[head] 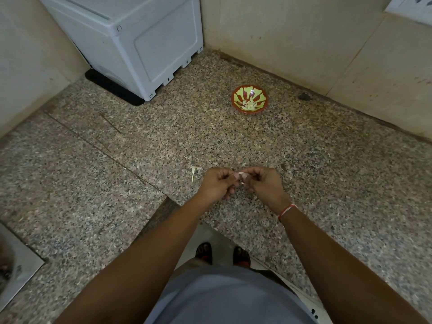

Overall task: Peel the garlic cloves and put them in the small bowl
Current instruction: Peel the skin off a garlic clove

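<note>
A small garlic clove is pinched between the fingertips of both hands above the speckled granite counter. My left hand and my right hand meet at the clove, fingers curled; most of the clove is hidden by them. The small bowl, red-brown with a yellow-green pattern, stands farther back near the corner wall and holds a few pale peeled cloves.
A piece of garlic skin lies on the counter left of my hands. A white appliance stands at the back left on a black mat. Tiled walls close the corner. A steel sink edge shows at lower left.
</note>
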